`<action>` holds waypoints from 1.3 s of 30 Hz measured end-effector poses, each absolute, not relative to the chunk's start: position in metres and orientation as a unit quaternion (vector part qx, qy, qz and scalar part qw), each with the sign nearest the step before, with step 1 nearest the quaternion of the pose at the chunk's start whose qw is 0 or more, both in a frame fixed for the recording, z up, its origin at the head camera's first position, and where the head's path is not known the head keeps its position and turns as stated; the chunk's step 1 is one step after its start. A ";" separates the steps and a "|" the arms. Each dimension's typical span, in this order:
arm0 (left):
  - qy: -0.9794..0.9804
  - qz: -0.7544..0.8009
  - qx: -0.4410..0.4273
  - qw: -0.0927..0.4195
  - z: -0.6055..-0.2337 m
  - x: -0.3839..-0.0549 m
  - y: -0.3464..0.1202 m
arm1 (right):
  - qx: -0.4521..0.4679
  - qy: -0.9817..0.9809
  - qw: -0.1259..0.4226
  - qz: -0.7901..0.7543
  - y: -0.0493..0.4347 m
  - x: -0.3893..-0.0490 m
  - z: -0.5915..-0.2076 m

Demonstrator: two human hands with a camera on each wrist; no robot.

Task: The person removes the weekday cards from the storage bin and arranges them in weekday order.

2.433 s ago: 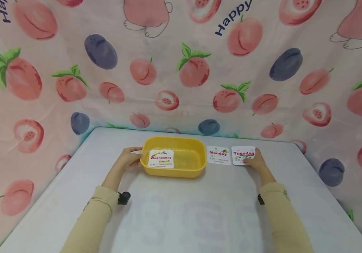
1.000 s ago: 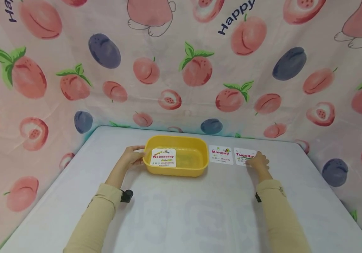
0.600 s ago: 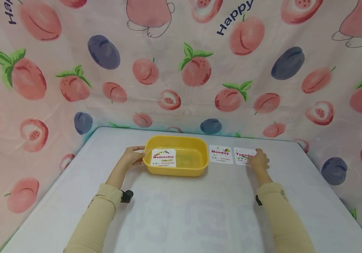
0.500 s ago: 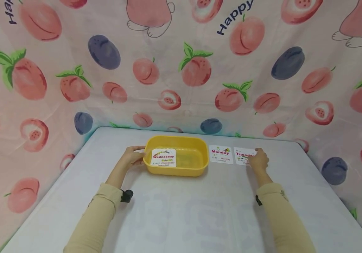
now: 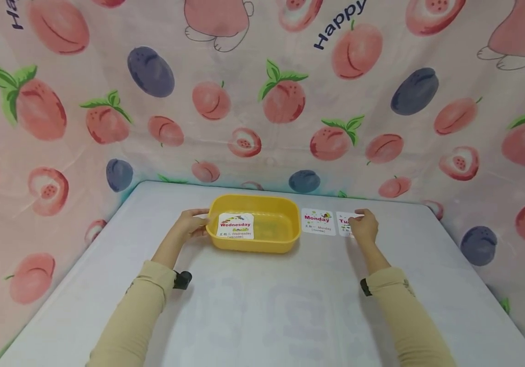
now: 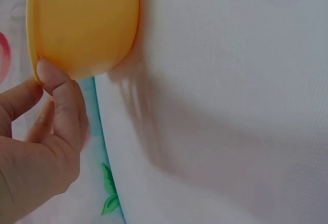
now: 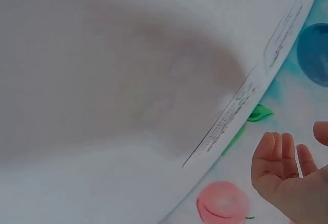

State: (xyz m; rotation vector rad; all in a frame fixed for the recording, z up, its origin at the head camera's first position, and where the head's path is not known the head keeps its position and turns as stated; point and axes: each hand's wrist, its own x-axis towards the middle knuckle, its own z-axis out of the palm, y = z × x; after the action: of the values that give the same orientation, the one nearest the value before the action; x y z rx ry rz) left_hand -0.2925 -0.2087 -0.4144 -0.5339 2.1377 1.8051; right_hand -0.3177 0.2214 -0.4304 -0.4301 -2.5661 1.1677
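My left hand pinches the left rim of a yellow plastic basin, thumb and fingers at the edge; the left wrist view shows the grip on the basin's wall closely. Inside the basin leans a white "Wednesday" card. To its right a "Monday" card and a "Tuesday" card lie side by side on the table. My right hand hovers over the Tuesday card, hiding its right part. In the right wrist view that hand has loosely bent fingers and holds nothing.
A white-covered table carries everything. Close behind the basin and cards rises a pink curtain printed with peaches and plums, which also runs along both sides. Each wrist wears a small black camera.
My right hand has left the Tuesday card's right edge and moved leftward over it, covering more of its word. The left hand stays at the basin's rim; the basin and cards keep their places.
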 end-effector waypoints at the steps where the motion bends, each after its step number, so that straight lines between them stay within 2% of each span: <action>1: 0.743 0.626 -0.185 0.146 -0.414 -0.293 -0.209 | -0.150 -0.888 0.148 0.409 0.220 -0.318 -0.430; 9: 0.728 0.640 -0.195 0.149 -0.418 -0.296 -0.211 | -0.126 -0.856 0.191 0.463 0.198 -0.313 -0.421; 13: 0.715 0.655 -0.194 0.151 -0.419 -0.294 -0.211 | -0.101 -0.849 0.193 0.482 0.186 -0.312 -0.419; 28: 0.690 0.680 -0.185 0.165 -0.422 -0.296 -0.215 | -0.030 -0.805 0.158 0.571 0.128 -0.297 -0.402; 39: 0.683 0.689 -0.161 0.180 -0.419 -0.294 -0.215 | 0.014 -0.833 0.090 0.546 0.080 -0.294 -0.398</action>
State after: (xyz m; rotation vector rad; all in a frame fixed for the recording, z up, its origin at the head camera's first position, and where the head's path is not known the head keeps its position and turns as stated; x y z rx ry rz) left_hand -0.2938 -0.2149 -0.4194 -0.4560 1.9293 1.9474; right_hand -0.2944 0.0795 -0.3984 0.0410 -2.4761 1.6237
